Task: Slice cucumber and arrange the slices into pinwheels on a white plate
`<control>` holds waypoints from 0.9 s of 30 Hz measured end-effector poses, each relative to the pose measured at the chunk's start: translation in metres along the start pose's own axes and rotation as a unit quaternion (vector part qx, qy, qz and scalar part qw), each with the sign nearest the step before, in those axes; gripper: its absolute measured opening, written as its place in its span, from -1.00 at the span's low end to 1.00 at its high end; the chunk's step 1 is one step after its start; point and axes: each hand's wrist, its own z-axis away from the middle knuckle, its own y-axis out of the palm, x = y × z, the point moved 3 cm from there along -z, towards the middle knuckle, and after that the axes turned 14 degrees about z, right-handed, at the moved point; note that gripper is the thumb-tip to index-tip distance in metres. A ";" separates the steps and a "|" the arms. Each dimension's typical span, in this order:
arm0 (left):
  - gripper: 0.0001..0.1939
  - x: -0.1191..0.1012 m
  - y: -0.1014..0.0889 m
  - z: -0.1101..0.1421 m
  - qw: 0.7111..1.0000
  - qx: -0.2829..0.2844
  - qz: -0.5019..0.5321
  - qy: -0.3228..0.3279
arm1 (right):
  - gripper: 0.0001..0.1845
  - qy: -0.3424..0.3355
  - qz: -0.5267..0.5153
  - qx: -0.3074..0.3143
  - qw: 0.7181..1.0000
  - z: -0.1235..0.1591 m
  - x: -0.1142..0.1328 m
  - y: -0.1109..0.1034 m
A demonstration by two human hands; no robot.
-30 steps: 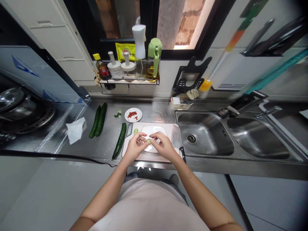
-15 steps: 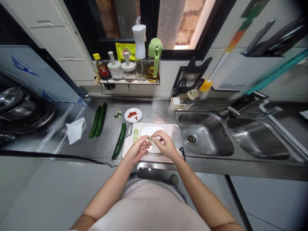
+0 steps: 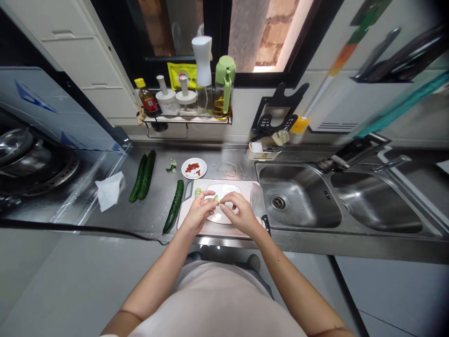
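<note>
A small cucumber slice (image 3: 216,199) is pinched between the fingertips of my left hand (image 3: 199,211) and my right hand (image 3: 240,210). Both hands hover over a white plate (image 3: 220,218), which lies on a pale cutting board (image 3: 187,213). More cucumber slices (image 3: 198,192) lie on the board's left side, partly hidden behind my left hand. A knife (image 3: 265,224) with a black handle rests at the board's right edge; most of its blade is hard to make out. One whole cucumber (image 3: 173,206) lies just left of the board.
Two more cucumbers (image 3: 142,175) and a paper towel (image 3: 109,191) lie to the left. Behind the board sit cucumber scraps (image 3: 171,165) and a small plate (image 3: 185,173) of chopped red pieces. A double sink (image 3: 298,201) is at right, a condiment rack (image 3: 189,120) on the wall.
The slice now stands more upright between the fingertips. My left fingers have closed in on it and cover more of the sliced row. My right hand has barely shifted.
</note>
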 end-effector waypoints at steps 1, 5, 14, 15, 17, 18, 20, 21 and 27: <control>-0.47 -0.001 0.000 0.000 1.000 -0.001 -0.016 0.018 | -0.85 -0.004 0.012 0.003 1.000 0.000 0.001 0.000; -0.49 -0.002 0.000 0.000 0.991 0.004 -0.092 0.092 | -0.83 -0.019 0.057 0.012 0.998 -0.001 0.007 -0.003; -0.56 -0.002 -0.002 -0.002 0.970 0.038 -0.185 0.151 | -0.84 -0.018 0.065 0.044 0.997 -0.003 0.002 -0.001; -0.57 -0.002 -0.002 -0.004 0.969 0.042 -0.190 0.151 | -0.84 -0.015 0.064 0.050 0.997 -0.003 -0.001 0.000; -0.58 0.000 -0.004 -0.008 0.968 0.050 -0.199 0.147 | -0.85 -0.005 0.065 0.063 0.996 -0.003 -0.007 0.003; -0.59 0.001 -0.005 -0.012 0.967 0.053 -0.203 0.146 | -0.85 0.000 0.068 0.069 0.995 -0.003 -0.011 0.004; -0.60 0.005 -0.009 -0.020 0.965 0.054 -0.210 0.145 | -0.86 0.008 0.077 0.078 0.994 -0.004 -0.018 0.007; -0.61 0.008 -0.012 -0.025 0.965 0.053 -0.212 0.145 | -0.87 0.011 0.081 0.082 0.993 -0.005 -0.022 0.009; -0.66 0.033 -0.030 -0.067 0.971 0.025 -0.202 0.125 | -0.86 0.052 0.116 0.115 0.985 -0.010 -0.061 0.031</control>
